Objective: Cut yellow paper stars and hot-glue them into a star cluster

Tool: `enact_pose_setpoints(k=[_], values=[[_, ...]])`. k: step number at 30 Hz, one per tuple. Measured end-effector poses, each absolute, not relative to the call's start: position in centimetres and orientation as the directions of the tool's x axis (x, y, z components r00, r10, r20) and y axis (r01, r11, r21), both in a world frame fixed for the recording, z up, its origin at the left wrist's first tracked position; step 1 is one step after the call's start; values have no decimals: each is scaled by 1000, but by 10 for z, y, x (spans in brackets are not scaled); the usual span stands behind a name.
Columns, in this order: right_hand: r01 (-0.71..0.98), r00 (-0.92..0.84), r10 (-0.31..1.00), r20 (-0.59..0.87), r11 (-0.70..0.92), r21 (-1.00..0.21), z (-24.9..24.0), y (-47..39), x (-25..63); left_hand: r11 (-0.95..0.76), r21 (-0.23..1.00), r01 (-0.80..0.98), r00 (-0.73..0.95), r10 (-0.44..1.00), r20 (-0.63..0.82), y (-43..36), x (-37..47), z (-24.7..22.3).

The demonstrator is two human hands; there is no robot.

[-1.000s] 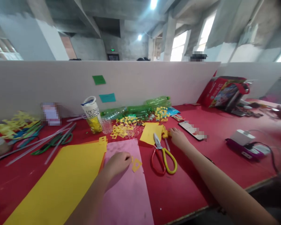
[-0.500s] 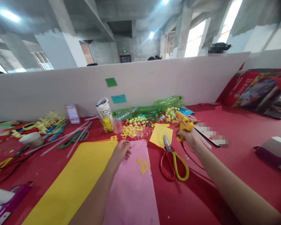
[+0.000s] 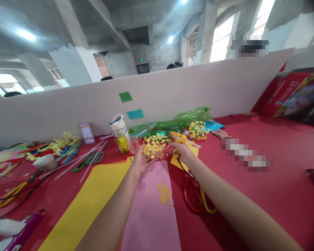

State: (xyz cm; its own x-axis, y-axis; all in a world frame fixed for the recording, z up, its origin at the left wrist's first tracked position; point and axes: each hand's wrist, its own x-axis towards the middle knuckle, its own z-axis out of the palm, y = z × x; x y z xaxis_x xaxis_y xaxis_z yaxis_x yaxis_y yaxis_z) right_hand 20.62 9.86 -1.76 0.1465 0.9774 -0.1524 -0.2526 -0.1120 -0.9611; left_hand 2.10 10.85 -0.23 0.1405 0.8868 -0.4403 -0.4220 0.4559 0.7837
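Observation:
My left hand [image 3: 140, 163] is at the near left edge of a clear plastic piece covered with small yellow stars [image 3: 157, 148]. Its thumb and fingers close round that edge. In my right hand [image 3: 184, 150] is a yellow glue gun [image 3: 179, 137], its cord trailing under the forearm. The fingertips of that hand come close to the right side of the starred piece; whether they touch it I cannot tell. Below the hands lies a pink sheet [image 3: 151, 209] bearing yellow paper scraps [image 3: 165, 195]. Red-and-yellow-handled scissors [image 3: 192, 197] are partly covered by my right forearm.
A yellow sheet [image 3: 89, 202] lies left of the pink one. Behind stand a white patterned cup [image 3: 119, 127] and green plastic bottles [image 3: 170, 124] along a white partition [image 3: 199, 87]. Green-handled scissors [image 3: 94, 158], plastic sticks and a small tub [image 3: 45, 162] are at left.
My left hand has moved forward from the pink sheet to the starred plastic piece and taken hold of it. My right hand has carried the glue gun leftward towards the piece. The view shifted slightly.

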Motion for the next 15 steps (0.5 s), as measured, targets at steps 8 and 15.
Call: enact_pose_setpoints(k=[8,15], values=[[-374,212,973,-90,-4,-928,-4,76,189,407,761,-506,193,913,-359,88,14,15],[-365,168,985,-31,33,-931,3,30,175,420,732,-536,164,903,-398,36,-4,20]])
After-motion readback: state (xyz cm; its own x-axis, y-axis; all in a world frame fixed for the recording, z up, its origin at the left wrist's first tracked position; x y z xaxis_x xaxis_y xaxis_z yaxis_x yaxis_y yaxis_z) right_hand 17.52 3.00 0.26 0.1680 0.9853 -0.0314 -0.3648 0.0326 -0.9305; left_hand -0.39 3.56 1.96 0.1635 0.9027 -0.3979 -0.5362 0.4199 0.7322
